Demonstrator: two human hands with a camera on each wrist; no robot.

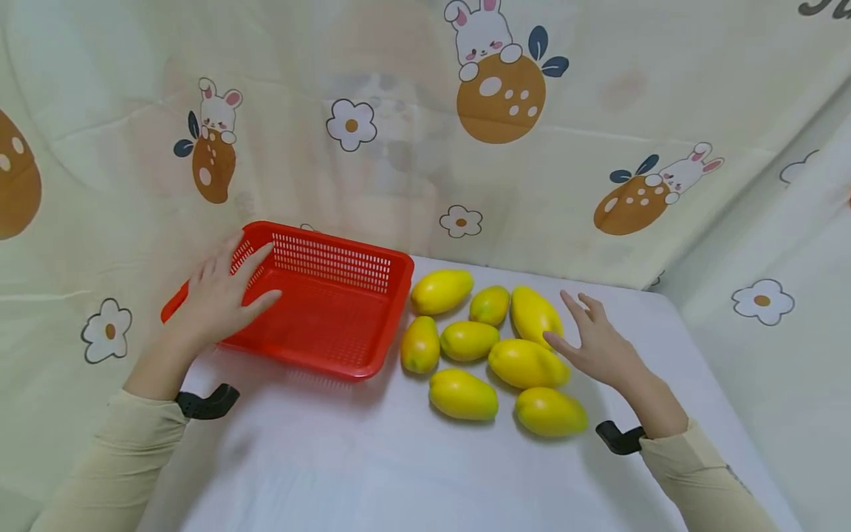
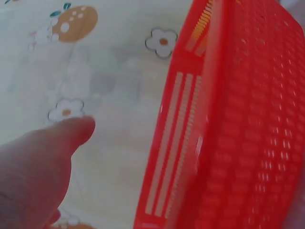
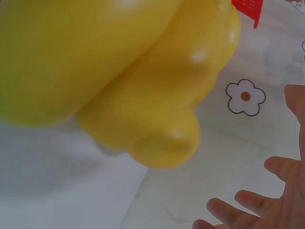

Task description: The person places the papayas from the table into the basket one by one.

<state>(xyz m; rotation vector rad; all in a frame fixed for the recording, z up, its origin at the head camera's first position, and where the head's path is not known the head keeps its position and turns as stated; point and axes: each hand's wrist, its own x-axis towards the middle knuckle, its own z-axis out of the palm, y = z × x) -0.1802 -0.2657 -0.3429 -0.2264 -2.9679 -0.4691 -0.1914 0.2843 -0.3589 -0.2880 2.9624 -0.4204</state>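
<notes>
A red plastic basket with slotted walls stands at the left of the table, and its inside holds nothing. Over its left end hovers my left hand, fingers spread; whether it touches the rim cannot be told. In the left wrist view the thumb is apart from the basket wall. Several yellow mangoes lie loose to the right of the basket. Beside the rightmost ones is my right hand, fingers apart and holding nothing. Its thumb is close to a mango; contact is unclear.
A white cloth covers the table. Behind it hangs a pale curtain printed with rabbits, fruit and flowers, which also runs along the right side. Black straps sit at both wrists.
</notes>
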